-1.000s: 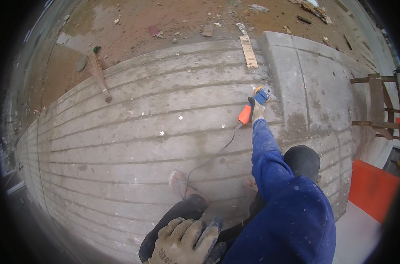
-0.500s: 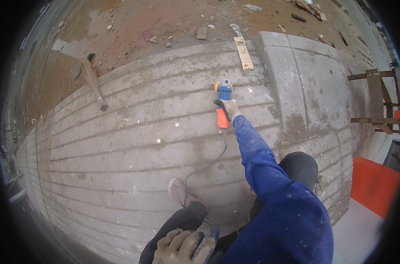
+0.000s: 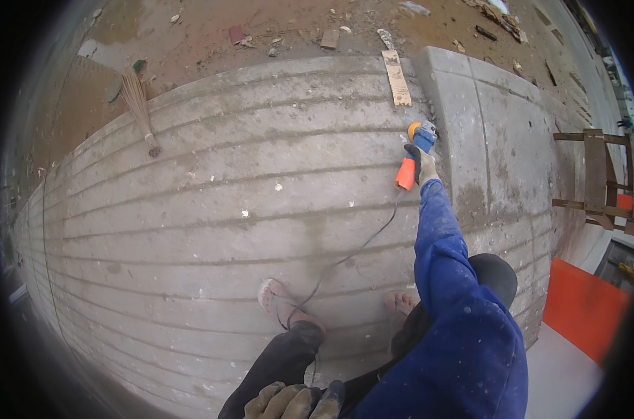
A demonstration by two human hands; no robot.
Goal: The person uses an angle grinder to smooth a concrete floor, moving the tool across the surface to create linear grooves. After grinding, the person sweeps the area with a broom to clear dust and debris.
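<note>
Orange and blue, the grinder (image 3: 413,155) sits in the gloved right hand (image 3: 424,166), far out at the end of the blue sleeve (image 3: 442,237). Its fingers wrap around the tool's middle, the orange handle sticking out below them and the blue head above, against the grooved concrete slab (image 3: 226,209) beside a raised kerb (image 3: 484,126). A black cord (image 3: 352,255) trails from the handle back to the feet. The gloved left hand (image 3: 289,401) rests on the knee, fingers loosely curled, holding nothing. A broom (image 3: 139,108) lies well apart.
</note>
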